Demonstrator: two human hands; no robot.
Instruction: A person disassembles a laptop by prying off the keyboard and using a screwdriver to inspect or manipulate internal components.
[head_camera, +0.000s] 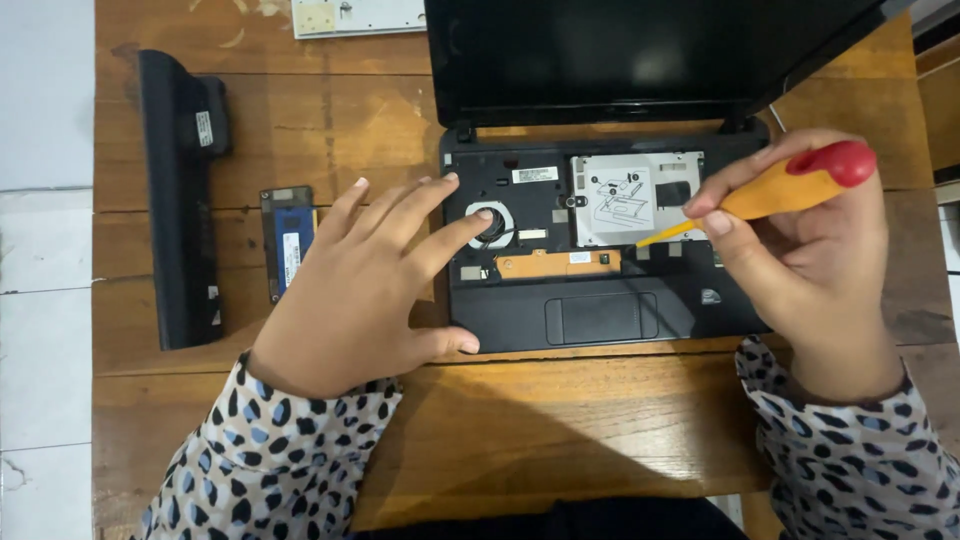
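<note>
A small black laptop (600, 320) lies open on the wooden table (560, 420), its keyboard gone and its insides bare. My left hand (360, 295) rests flat with spread fingers on the laptop's left side, the index fingertip at the round fan (497, 226). My right hand (810, 260) holds a screwdriver (780, 190) with an orange handle and red cap. Its tip points at the lower right edge of the silver metal drive cover (630, 200). A thin orange board strip (555, 264) runs above the touchpad (600, 318).
A long black battery pack (180, 200) lies upright along the table's left side. A blue memory module (290, 240) sits between it and my left hand. A pale flat keyboard panel (355, 15) shows at the top edge. White floor tiles (45, 250) lie to the left.
</note>
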